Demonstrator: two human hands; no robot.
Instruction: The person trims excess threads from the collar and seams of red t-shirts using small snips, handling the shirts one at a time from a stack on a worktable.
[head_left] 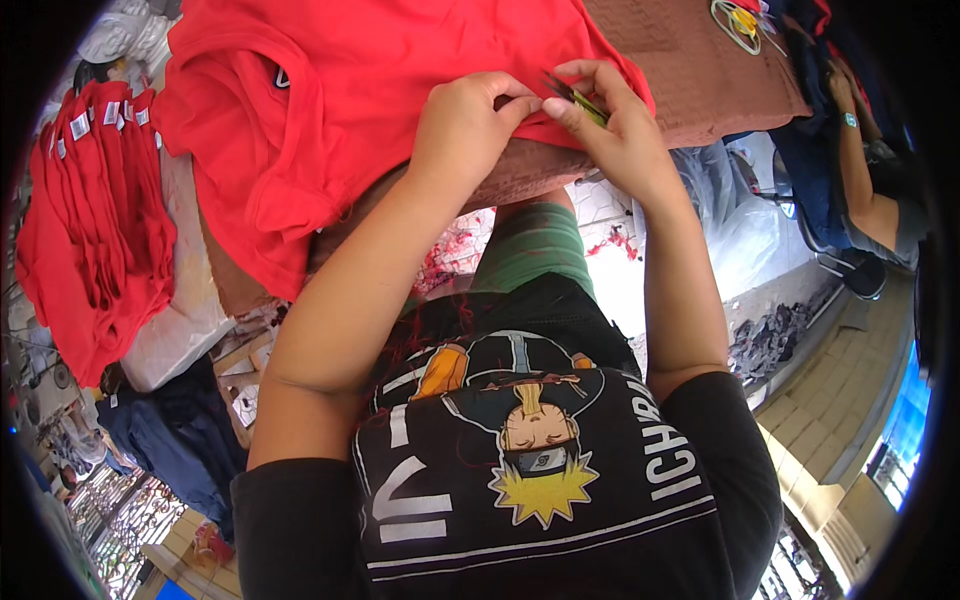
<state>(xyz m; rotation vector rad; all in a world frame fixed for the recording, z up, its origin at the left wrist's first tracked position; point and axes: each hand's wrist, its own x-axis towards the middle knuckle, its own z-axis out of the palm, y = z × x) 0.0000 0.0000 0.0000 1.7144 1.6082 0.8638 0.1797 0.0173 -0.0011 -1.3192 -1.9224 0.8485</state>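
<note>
A red garment (400,60) is spread over the table and drapes past its near edge, with a neck or arm opening at the left. My left hand (468,118) is closed in a pinch on the garment near its lower edge. Just to the right, my right hand (622,125) is curled around small thread snips (588,106) with yellow-green handles. Their dark blades point up and left, close to the left fingertips. The right thumb and fingertips are also near the cloth; a thread between the hands is too small to make out.
A brown cloth (700,70) covers the table. At the left hangs a stack of red garments (95,220) with white tags, above dark blue clothing (180,440). A pale cord (738,28) lies at the far right corner. Another person's arm (855,150) works at the right.
</note>
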